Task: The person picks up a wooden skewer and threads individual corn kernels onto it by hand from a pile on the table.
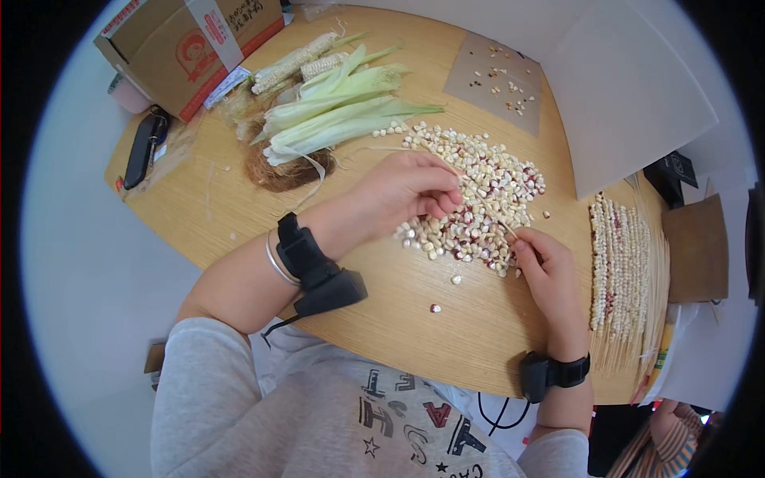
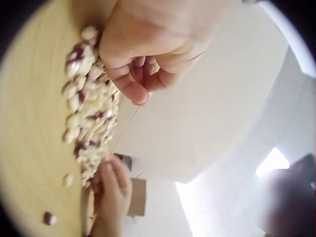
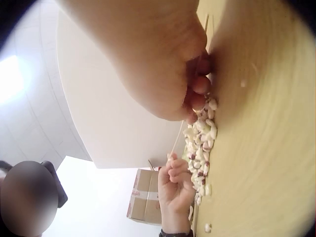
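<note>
My left hand (image 1: 406, 191) pinches one end of a thin, pale stick (image 2: 127, 124) between thumb and fingertips. The right hand (image 1: 548, 271) grips the stick's other end, lower and to the right, so it runs slanting between both hands. Beneath them spreads a loose pile of corn kernels (image 1: 498, 171), mostly cream with some dark red. In the left wrist view the thumb and forefinger meet at the stick's tip. The right wrist view shows the right hand's fingers curled close over the kernels, its grip partly hidden by the palm.
Rows of kernels strung on sticks (image 1: 621, 271) lie at the right. Pale corn husks (image 1: 343, 111) and bare cobs (image 1: 295, 64) lie at the back left, near a cardboard box (image 1: 171, 60). A grey sheet (image 1: 478, 60) with scattered kernels lies at the back. White panels (image 1: 629, 95) stand behind.
</note>
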Motion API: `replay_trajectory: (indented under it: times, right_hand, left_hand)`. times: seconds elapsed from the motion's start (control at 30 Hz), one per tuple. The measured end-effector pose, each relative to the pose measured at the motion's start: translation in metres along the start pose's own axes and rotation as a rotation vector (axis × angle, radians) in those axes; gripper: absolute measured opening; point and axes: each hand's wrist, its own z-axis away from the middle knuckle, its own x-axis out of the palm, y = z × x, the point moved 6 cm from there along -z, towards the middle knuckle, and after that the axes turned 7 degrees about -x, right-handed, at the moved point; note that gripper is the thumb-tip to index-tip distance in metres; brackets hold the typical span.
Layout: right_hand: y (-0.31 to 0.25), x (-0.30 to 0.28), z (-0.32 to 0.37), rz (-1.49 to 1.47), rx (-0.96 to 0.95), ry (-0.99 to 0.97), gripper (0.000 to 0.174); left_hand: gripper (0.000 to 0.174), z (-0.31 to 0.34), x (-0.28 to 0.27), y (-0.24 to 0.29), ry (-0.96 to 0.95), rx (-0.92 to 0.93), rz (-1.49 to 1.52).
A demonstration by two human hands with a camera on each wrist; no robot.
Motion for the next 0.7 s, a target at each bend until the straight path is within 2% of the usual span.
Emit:
replay_trajectory:
  times: [0.07, 0.17, 0.43, 0.53, 0.63, 0.7]
  right_hand:
    - [0.007, 0.001, 0.003, -0.168, 0.146, 0.039, 0.016]
    - [0.005, -0.001, 0.003, -0.043, 0.050, 0.026, 0.017]
    - [0.004, 0.005, 0.003, -0.058, 0.051, 0.038, 0.017]
    - [0.004, 0.001, 0.003, -0.065, 0.045, 0.080, 0.017]
    - [0.007, -0.006, 0.002, -0.050, 0.014, 0.151, 0.017]
    - [0.008, -0.010, 0.001, -0.038, -0.005, 0.188, 0.017]
  left_hand:
    - [0.014, 0.004, 0.013, 0.002, -0.066, 0.025, 0.076]
    - [0.015, 0.004, 0.005, 0.005, -0.022, 0.023, 0.085]
    - [0.020, 0.006, 0.008, 0.004, 0.017, 0.015, 0.093]
    - [0.018, 0.005, 0.004, 0.006, 0.016, 0.044, -0.012]
    - [0.015, 0.007, 0.000, 0.014, 0.092, 0.119, -0.109]
    - [0.015, 0.012, -0.003, 0.023, 0.235, 0.187, -0.323]
